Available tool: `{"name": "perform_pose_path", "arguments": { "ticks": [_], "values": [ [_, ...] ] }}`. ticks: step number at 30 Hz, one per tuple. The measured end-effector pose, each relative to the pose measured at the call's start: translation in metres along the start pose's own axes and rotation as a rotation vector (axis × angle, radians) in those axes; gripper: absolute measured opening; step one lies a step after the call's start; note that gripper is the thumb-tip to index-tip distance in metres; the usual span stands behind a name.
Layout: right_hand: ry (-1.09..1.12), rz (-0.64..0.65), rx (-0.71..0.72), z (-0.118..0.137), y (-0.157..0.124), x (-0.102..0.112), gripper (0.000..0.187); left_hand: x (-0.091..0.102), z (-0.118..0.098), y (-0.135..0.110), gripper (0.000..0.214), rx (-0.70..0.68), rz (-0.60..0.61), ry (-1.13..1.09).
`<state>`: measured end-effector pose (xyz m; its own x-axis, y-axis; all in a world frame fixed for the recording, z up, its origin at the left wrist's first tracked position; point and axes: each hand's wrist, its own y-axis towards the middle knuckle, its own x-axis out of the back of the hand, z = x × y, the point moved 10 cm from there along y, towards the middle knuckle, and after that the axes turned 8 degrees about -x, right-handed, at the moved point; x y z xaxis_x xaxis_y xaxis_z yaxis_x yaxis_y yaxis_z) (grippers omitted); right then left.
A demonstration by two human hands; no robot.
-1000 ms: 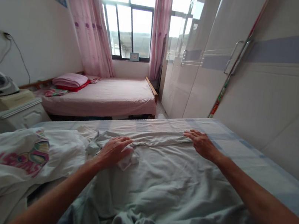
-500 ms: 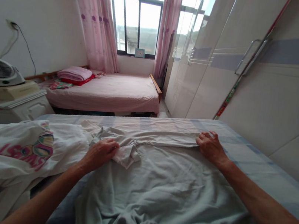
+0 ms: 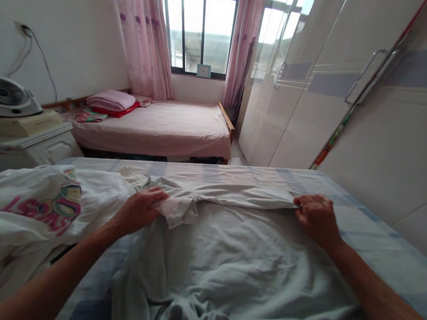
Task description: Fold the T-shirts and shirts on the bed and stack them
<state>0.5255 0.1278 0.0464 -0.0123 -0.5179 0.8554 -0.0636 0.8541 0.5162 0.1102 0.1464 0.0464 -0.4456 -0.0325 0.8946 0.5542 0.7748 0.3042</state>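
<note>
A pale grey-green garment (image 3: 238, 260) lies spread and wrinkled on the bed in front of me, bunched into folds at its near middle. My left hand (image 3: 141, 207) pinches its far left part, where a pinkish-white flap of cloth (image 3: 177, 211) hangs out beside the fingers. At the far right corner, my right hand (image 3: 317, 219) is closed on the garment's edge. Between the two hands the far edge runs as a narrow, stretched band. The fingertips of both hands are partly hidden by cloth.
A white printed garment (image 3: 43, 198) lies heaped to the left on the checked bed sheet (image 3: 352, 223). Beyond are a pink bed (image 3: 178, 128) with folded bedding (image 3: 112, 100) and a window. A fan (image 3: 4, 95) stands at left; white wardrobes (image 3: 304, 115) line the right.
My right hand has moved right, drawing the garment's far edge tighter, and its fingers have closed further. My left hand has shifted slightly left with the flap. The view has tilted slightly.
</note>
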Motion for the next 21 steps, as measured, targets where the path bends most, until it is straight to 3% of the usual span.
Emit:
{"name": "perform_pose_path", "arguments": {
  "ticks": [4,7,9,11,14,16,21],
  "values": [
    [0.033,0.225,0.013,-0.002,-0.008,-0.017,0.015,-0.005,-0.005,-0.013,0.031,-0.014,0.233,-0.187],
    [0.072,0.172,0.011,0.007,-0.001,-0.011,0.021,0.015,0.021,-0.01,0.037,0.112,0.056,-0.276],
    [0.144,0.148,0.074,0.032,0.008,-0.006,0.022,0.031,0.045,-0.004,0.037,0.195,-0.126,-0.216],
    [0.217,0.186,0.177,0.067,0.016,-0.006,0.021,0.035,0.063,0.003,0.034,0.25,-0.213,-0.091],
    [0.235,0.217,0.283,0.115,0.022,-0.013,0.021,0.026,0.082,0.01,0.027,0.369,-0.19,0.146],
    [0.231,0.173,0.289,0.133,0.023,-0.018,0.022,0.021,0.092,0.007,0.026,0.499,-0.162,0.254],
    [0.289,0.059,0.224,0.143,0.021,-0.039,0.025,0.014,0.111,-0.004,0.037,0.691,-0.16,0.214]
  ]
}}
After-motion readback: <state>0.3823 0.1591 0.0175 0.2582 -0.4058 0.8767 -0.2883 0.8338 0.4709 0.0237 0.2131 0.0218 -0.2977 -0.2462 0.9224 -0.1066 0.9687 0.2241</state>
